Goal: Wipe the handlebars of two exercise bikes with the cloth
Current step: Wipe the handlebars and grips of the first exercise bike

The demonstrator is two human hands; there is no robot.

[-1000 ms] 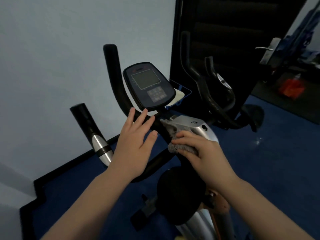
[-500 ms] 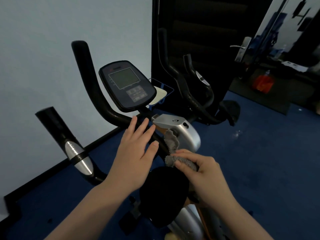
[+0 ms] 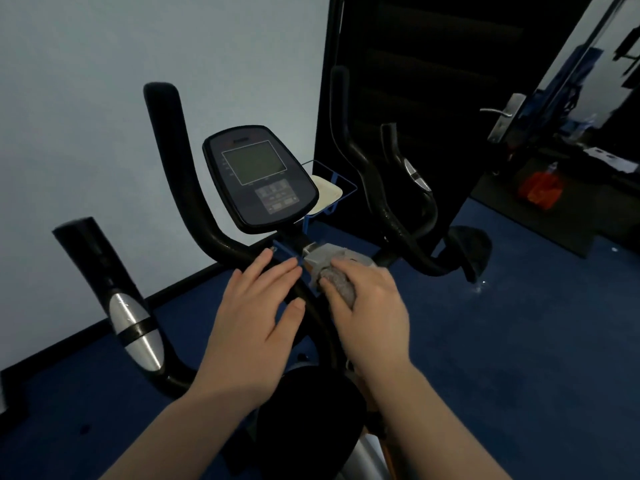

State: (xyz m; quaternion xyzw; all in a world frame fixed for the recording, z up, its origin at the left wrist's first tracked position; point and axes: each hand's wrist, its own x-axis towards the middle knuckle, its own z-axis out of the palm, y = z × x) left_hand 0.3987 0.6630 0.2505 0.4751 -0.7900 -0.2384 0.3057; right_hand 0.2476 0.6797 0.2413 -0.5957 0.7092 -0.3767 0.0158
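Note:
An exercise bike stands right in front of me, with black curved handlebars [image 3: 183, 188] and a dark console [image 3: 259, 174] between them. My right hand [image 3: 374, 313] is shut on a bunched grey cloth [image 3: 337, 280], pressed against the bar's centre just below the console. My left hand [image 3: 256, 317] hovers flat over the central bar with fingers spread, holding nothing. The left grip with a silver sensor band [image 3: 135, 327] reaches toward me. A second set of black handlebars [image 3: 391, 206] rises to the right.
A pale wall is on the left and a dark door [image 3: 433, 81] with a metal handle [image 3: 502, 112] behind the bikes. A black seat [image 3: 311, 410] sits below my hands. A small blue wire tray [image 3: 329, 192] sits behind the console. Blue carpet [image 3: 519, 341] covers the floor.
My right hand has carried the cloth up from near the seat to the bar's centre below the console. My left hand stays spread over the bar. The view has shifted slightly.

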